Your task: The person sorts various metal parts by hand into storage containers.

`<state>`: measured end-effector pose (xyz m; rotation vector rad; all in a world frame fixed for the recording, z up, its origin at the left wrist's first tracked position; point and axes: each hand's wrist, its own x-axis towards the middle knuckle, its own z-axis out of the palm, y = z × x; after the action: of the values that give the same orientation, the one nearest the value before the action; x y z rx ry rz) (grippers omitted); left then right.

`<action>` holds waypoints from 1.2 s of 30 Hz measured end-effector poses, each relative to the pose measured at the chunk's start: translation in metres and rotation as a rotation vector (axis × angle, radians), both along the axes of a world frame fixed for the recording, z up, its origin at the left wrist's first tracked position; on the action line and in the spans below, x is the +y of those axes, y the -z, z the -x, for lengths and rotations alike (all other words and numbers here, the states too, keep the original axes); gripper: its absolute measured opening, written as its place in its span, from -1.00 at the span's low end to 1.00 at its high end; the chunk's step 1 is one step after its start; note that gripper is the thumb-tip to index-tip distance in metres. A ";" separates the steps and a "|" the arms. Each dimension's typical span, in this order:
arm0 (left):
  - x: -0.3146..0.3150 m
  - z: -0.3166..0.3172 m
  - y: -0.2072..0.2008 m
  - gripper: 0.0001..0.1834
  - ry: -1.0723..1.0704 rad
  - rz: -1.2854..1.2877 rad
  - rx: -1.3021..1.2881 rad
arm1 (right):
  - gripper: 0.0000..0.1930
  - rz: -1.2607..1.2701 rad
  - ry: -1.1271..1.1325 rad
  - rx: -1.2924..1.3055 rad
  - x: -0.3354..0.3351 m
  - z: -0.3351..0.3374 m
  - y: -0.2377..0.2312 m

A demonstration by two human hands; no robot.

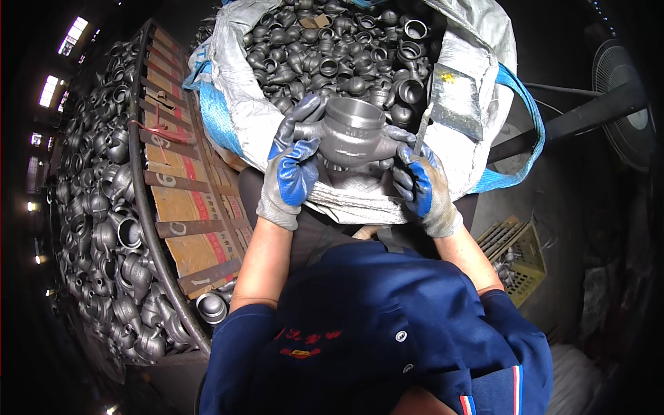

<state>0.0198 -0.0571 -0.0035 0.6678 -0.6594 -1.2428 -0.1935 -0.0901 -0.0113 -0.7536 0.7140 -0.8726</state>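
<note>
Both my hands wear grey knit gloves with blue-coated palms and fingers. Between them, above the near rim of a white woven bulk bag, is a grey metal casting, a rounded valve-like body with its wide round opening facing up. My left hand is closed around the stub on the casting's left side. At the right end of the casting, my right hand is closed on a narrow, file-like metal tool that points upward; some of its fingers touch the casting. Many similar castings fill the bag.
On the left, a metal-framed bin with slatted, cardboard-lined side holds a heap of castings. One loose casting lies beside it. Blue straps loop from the bag. A yellow plastic crate and a fan stand on the right.
</note>
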 end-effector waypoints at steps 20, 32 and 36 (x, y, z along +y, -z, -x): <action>0.007 0.001 -0.021 -0.21 0.045 0.077 -0.145 | -0.81 -0.066 -0.066 -0.190 -0.003 0.005 0.012; 0.005 0.000 -0.027 -0.23 0.114 0.058 -0.272 | -0.71 -0.202 -0.111 -0.201 -0.007 0.007 0.031; 0.001 -0.004 -0.022 -0.24 0.150 0.121 -0.308 | -0.65 -0.136 -0.161 -0.214 -0.010 0.011 0.040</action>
<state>0.0242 -0.0557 0.0185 0.7260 -1.0478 -1.2366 -0.2040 -0.0997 -0.0514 -0.5774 0.5096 -0.7367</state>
